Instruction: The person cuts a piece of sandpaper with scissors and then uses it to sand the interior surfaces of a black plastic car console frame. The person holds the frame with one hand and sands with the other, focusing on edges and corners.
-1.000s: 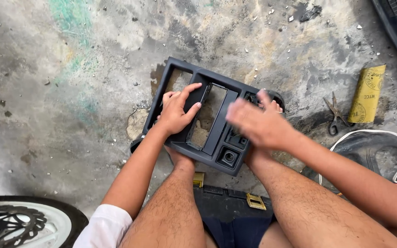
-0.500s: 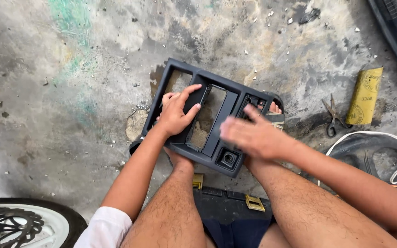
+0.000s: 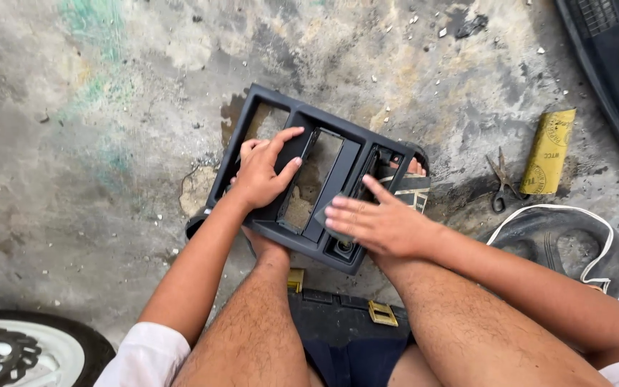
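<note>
Stained concrete floor point(image 3: 94, 179) fills the view, littered with small chips. On it, just ahead of the person's bare knees, a dark plastic panel point(image 3: 291, 122) with several rectangular openings leans tilted. The left hand point(image 3: 263, 175) lies on the panel's left bar, fingers bent over it and thumb across the front, holding it. The right hand point(image 3: 377, 223) rests flat on the panel's right part, fingers stretched out and together, gripping nothing. Scissors point(image 3: 501, 185) and a yellow roll point(image 3: 549, 152) lie off to the right, near a tyre point(image 3: 531, 229).
</note>
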